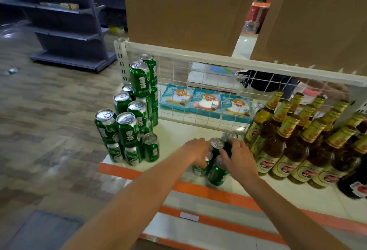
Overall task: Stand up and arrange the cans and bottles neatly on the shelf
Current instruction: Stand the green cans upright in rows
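Cans (217, 172), four loose green ones, stand bunched near the front edge of the shelf (172, 130), about midway along it. The left hand (198, 150) comes over the near-left one with its fingers curled down round it, gripping it. The right hand (239, 158) lies on the right side of the bunch with fingers spread and fairly straight, pressing rather than closed round anything.

The step looks like gathering this bunch to join the stacked cans (127, 124) at the left end. It would go best with both palms squeezing inward and kept low so none tips, sliding the bunch along the shelf instead of lifting it. It should stop just short of the single can (151, 147) at the stack's near-right corner, since the pile is several cans high and a bump could topple it. The right wrist should stay off the bottles (297, 140), which stand close on the right. Farther back, the wire mesh (198, 95) closes the shelf.
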Available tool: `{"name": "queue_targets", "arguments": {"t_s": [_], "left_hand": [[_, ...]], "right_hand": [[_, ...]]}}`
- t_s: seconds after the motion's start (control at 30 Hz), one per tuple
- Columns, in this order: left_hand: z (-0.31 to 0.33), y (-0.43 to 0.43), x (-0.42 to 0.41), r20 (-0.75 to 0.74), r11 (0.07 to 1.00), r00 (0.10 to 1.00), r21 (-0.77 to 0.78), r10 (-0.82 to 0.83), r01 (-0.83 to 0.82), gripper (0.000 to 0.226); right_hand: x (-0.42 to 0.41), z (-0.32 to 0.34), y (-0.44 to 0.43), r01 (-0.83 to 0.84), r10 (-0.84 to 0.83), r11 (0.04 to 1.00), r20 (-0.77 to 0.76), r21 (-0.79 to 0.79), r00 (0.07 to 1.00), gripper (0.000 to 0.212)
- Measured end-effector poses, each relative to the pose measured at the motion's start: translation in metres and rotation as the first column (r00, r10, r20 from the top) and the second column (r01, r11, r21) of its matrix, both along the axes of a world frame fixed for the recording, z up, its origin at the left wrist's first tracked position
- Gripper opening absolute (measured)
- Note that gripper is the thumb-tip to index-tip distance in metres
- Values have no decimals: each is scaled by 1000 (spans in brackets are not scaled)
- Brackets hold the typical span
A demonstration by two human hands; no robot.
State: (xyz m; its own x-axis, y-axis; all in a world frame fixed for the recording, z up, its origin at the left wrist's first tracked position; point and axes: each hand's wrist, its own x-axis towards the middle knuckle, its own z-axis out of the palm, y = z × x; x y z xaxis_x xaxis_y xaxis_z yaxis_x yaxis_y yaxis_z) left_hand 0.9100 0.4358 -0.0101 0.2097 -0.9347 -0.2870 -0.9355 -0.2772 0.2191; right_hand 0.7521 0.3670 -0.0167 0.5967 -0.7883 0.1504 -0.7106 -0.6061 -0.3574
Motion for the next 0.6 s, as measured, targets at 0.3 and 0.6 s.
{"name": "queue_targets", "arguments": {"t_s": [0.3, 0.6], "left_hand": [[43, 39, 38, -94, 966, 991, -230, 98, -117, 58], [158, 82, 157, -171, 457, 811, -753, 559, -473, 38]], "right_hand": [[48, 18, 12, -64, 63, 997, 25, 34, 998, 47], [120, 54, 43, -265, 260, 961, 64, 77, 963, 51]]}}
